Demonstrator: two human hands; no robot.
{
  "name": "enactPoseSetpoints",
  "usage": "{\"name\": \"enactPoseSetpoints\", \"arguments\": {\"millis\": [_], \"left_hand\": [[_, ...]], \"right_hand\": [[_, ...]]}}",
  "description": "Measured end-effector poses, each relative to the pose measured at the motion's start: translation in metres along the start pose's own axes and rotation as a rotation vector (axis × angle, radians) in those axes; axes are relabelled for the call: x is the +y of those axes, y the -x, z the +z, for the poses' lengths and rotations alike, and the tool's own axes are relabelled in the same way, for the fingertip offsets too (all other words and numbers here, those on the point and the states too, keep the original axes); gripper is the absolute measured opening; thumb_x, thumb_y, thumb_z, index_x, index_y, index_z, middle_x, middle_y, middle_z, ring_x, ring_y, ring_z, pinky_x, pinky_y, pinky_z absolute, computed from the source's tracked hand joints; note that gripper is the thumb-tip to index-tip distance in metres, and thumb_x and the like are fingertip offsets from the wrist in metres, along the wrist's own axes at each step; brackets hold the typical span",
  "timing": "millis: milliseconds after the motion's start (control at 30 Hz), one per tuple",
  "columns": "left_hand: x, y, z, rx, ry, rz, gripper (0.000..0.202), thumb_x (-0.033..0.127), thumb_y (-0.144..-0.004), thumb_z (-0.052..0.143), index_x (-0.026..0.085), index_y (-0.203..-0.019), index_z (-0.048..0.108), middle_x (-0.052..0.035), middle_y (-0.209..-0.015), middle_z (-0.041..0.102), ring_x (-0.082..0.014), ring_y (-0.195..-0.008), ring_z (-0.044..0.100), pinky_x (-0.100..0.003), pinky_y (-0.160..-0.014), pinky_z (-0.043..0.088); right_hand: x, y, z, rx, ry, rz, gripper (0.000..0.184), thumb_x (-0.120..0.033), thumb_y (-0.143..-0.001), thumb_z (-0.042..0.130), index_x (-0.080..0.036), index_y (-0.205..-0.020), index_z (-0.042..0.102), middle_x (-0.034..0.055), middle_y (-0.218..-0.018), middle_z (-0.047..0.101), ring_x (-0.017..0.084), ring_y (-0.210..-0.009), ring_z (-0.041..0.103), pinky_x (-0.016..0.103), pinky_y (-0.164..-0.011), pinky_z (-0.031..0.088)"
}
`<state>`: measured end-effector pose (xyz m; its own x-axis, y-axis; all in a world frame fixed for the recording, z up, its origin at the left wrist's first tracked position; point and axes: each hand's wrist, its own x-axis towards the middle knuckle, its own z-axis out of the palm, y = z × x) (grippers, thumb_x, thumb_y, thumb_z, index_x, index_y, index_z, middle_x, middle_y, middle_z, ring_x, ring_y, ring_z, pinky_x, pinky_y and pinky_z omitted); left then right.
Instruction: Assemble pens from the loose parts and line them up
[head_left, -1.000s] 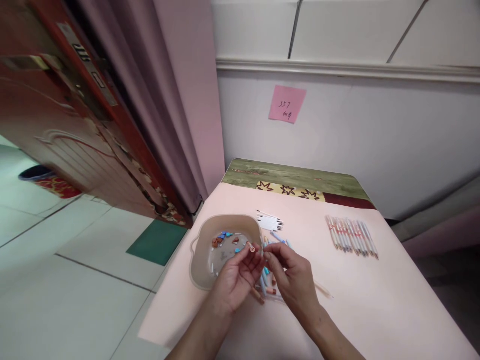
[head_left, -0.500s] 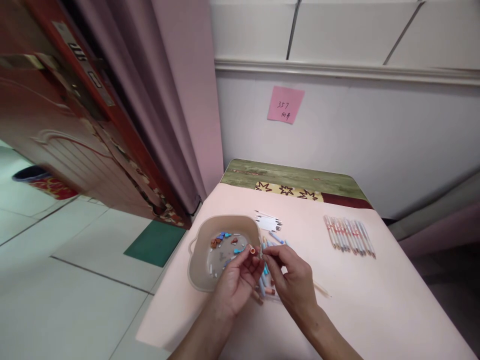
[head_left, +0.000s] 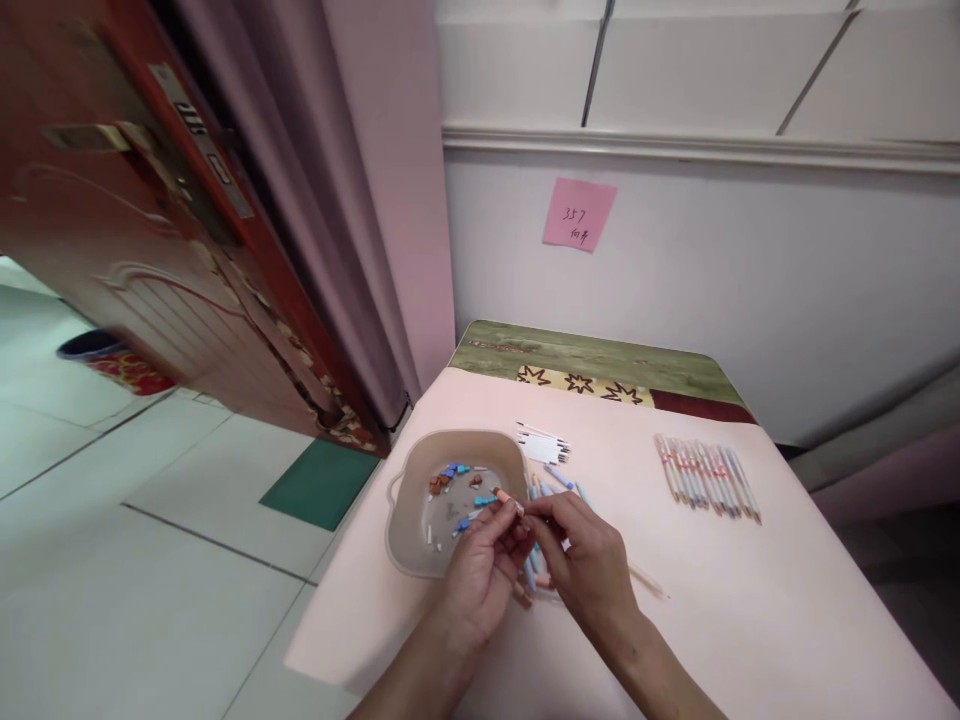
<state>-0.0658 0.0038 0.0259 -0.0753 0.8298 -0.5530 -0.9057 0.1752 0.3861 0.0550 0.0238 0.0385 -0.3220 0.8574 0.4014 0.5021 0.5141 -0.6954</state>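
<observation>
My left hand [head_left: 484, 570] is closed in a pinch on a short orange marker piece [head_left: 508, 498], which lies slantwise over the bin's right edge. My right hand [head_left: 589, 560] is closed with thumb and forefinger at the piece's near end; whether it grips the same piece or a smaller part cannot be made out. Under and behind the hands lies a pile of blue and orange marker parts [head_left: 534, 570], partly hidden. Left of them stands a beige bin [head_left: 401, 545] holding small blue caps [head_left: 450, 471], brown caps [head_left: 436, 485] and white bits.
White sticks with dark tips [head_left: 544, 444] lie behind the pile. A row of filled pens [head_left: 709, 476] is at the right. One pale pen [head_left: 647, 579] lies beside my right wrist. The pink-covered table [head_left: 750, 620] meets a wall with a pink note [head_left: 580, 214].
The orange piece has turned from showing its round open end to lying lengthwise between my hands. The view has shifted slightly to the left.
</observation>
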Motion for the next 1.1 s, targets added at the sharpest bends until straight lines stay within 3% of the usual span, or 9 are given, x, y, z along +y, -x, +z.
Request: {"name": "enactPoseSetpoints", "arguments": {"millis": [167, 400, 700, 833, 933, 1033, 1100], "left_hand": [[0.000, 0.007, 0.001, -0.094, -0.057, 0.038, 0.012, 0.012, -0.072, 0.074, 0.012, -0.081, 0.066, -0.0007, -0.069, 0.062, -0.0081, -0.061, 0.058, -0.020, -0.065, 0.053], [-0.003, 0.020, 0.006, -0.091, -0.167, 0.104, 0.024, 0.014, -0.066, 0.079, 0.013, -0.085, 0.065, -0.0009, -0.073, 0.064, -0.0071, -0.056, 0.055, -0.020, -0.060, 0.052], [-0.016, 0.014, 0.006, -0.138, -0.011, 0.033, 0.016, 0.017, -0.069, 0.078, 0.014, -0.077, 0.064, -0.0031, -0.079, 0.068, -0.0125, -0.071, 0.064, -0.023, -0.067, 0.054], [-0.018, 0.016, 0.004, -0.147, -0.002, 0.012, 0.014, 0.014, -0.070, 0.077, 0.014, -0.076, 0.065, -0.0022, -0.076, 0.069, -0.0117, -0.068, 0.065, -0.022, -0.066, 0.054], [-0.016, 0.017, 0.005, -0.165, 0.021, -0.018, 0.011, 0.021, -0.078, 0.071, 0.013, -0.085, 0.066, -0.0061, -0.086, 0.071, -0.0142, -0.076, 0.067, -0.024, -0.070, 0.055], [-0.011, 0.017, 0.008, -0.126, 0.062, -0.050, 0.025, 0.034, -0.089, 0.056, 0.011, -0.087, 0.066, -0.0107, -0.088, 0.072, -0.0169, -0.079, 0.069, -0.027, -0.073, 0.057], [-0.008, 0.015, 0.009, -0.057, 0.064, -0.057, 0.032, 0.035, -0.093, 0.049, 0.010, -0.083, 0.066, -0.0117, -0.082, 0.072, -0.0171, -0.076, 0.069, -0.028, -0.074, 0.057]], "right_hand": [[0.001, 0.000, -0.003, 0.000, -0.175, 0.131, 0.008, -0.027, -0.088, 0.059, -0.021, -0.085, 0.064, 0.0009, -0.074, 0.066, 0.013, -0.061, 0.061, 0.022, -0.057, 0.048], [0.013, -0.002, -0.011, -0.194, -0.596, 0.396, 0.027, -0.042, -0.078, 0.070, -0.018, -0.083, 0.059, 0.0004, -0.067, 0.065, 0.012, -0.053, 0.058, 0.022, -0.047, 0.048], [0.001, 0.005, -0.013, 0.066, -0.252, 0.057, 0.015, -0.027, -0.086, 0.059, -0.019, -0.098, 0.065, 0.0017, -0.075, 0.066, 0.013, -0.063, 0.060, 0.024, -0.061, 0.052], [0.000, 0.002, -0.019, 0.071, -0.189, 0.025, 0.011, -0.027, -0.088, 0.058, -0.019, -0.090, 0.065, 0.0019, -0.073, 0.065, 0.013, -0.062, 0.060, 0.023, -0.060, 0.051], [-0.005, -0.001, -0.023, 0.107, -0.143, 0.006, 0.010, -0.027, -0.088, 0.057, -0.020, -0.088, 0.063, 0.0018, -0.073, 0.065, 0.012, -0.061, 0.060, 0.023, -0.061, 0.051], [-0.008, -0.005, -0.026, 0.096, -0.149, 0.009, 0.009, -0.026, -0.088, 0.056, -0.020, -0.086, 0.062, 0.0005, -0.071, 0.065, 0.011, -0.058, 0.059, 0.022, -0.058, 0.049], [-0.008, -0.009, -0.026, 0.067, -0.167, 0.047, 0.010, -0.027, -0.088, 0.056, -0.020, -0.084, 0.062, 0.0001, -0.069, 0.065, 0.011, -0.056, 0.058, 0.021, -0.056, 0.048]]}}
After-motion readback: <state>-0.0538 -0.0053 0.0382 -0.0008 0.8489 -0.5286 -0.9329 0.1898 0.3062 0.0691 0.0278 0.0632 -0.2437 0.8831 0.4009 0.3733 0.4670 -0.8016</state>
